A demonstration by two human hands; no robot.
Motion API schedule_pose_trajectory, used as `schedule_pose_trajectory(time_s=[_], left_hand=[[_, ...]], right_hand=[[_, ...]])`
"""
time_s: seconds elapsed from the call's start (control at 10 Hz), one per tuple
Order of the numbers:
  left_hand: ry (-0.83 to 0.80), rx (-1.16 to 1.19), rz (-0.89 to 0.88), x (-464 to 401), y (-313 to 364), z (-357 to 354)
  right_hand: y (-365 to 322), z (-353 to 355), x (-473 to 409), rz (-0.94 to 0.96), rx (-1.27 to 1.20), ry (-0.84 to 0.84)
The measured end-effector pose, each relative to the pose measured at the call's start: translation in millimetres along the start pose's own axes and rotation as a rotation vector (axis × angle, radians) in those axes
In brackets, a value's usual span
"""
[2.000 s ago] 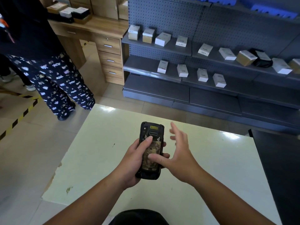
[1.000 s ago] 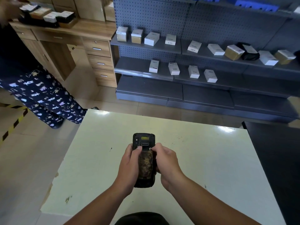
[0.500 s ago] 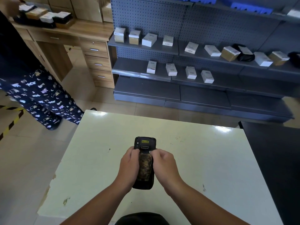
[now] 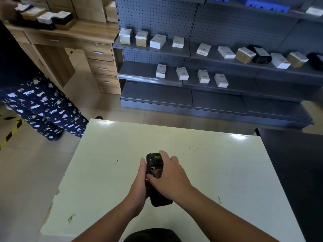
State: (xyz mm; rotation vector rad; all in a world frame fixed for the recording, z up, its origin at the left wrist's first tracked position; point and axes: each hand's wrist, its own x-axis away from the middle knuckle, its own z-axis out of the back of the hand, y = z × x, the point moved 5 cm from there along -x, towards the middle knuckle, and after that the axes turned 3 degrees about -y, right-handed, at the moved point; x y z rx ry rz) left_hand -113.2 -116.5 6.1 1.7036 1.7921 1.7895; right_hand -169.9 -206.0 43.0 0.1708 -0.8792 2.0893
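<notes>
— Where is the scanner [image 4: 154,162]?
— Over the worktop [image 4: 227,172], midway between its side edges. The left hand [image 4: 139,186] grips its left side and the right hand [image 4: 172,177] curls over its top.
— Room around it?
— Worktop stretches to every edge. Beyond the far edge, shelves [image 4: 139,78] hold small boxes [image 4: 160,71].

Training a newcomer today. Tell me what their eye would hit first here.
The black handheld device, clasped between the left-hand grip and right-hand grip over the pale table. Next, the small boxes lined along the grey shelves behind, and a person's patterned trousers at far left.
</notes>
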Motion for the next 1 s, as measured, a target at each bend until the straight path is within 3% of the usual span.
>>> schedule_pose_trajectory(time_s=[0.1, 0.2, 0.3, 0.4, 0.6, 0.7, 0.9, 1.0], left_hand=[[-0.055, -0.067, 0.024, 0, -1, 10], [-0.002, -0.348, -0.029, -7, 11, 37], [0.245, -1.145, -0.283, -24, 27, 81], [0.331, -1.586, -0.45, -39, 24, 107], [0.223, -1.634, -0.521, -57, -20, 114], [0.161, -1.659, -0.469, -60, -46, 117], [0.125, -1.655, -0.441, -54, -59, 121], [0.136, -1.63, -0.485, -46, -52, 115]], right_hand=[[-7, 2, -6, -0.001, 0.077, -0.017], [-10, 0, -15, -0.017, 0.155, -0.021], [-7, -12, -31, -0.048, 0.206, -0.017], [6, -39, -54, -0.121, 0.214, -0.062], [30, -113, -96, -0.174, 0.264, -0.111], [39, -137, -100, -0.16, 0.324, -0.102], [46, -138, -99, -0.123, 0.417, -0.062], [46, -123, -88, -0.088, 0.299, -0.107]])
